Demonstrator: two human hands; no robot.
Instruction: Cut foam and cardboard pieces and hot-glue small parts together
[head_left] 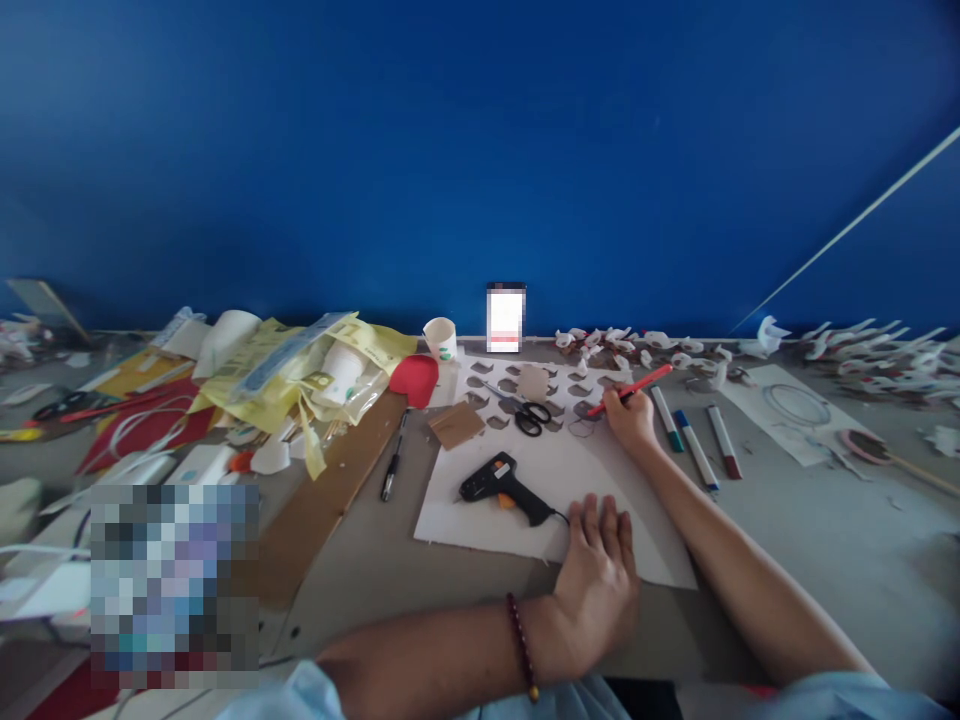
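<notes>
The right hand (631,415) is gripping a red pen (645,382), fingers closed around it, near the far right corner of the white sheet (457,515). The left hand (600,565) is resting over the near edge, fingers straight, beside the glue gun (523,500). Scissors (517,404) are lying toward the far edge.

Red pen (649,380) tilted, tip down at flat white board (461,510).
</notes>
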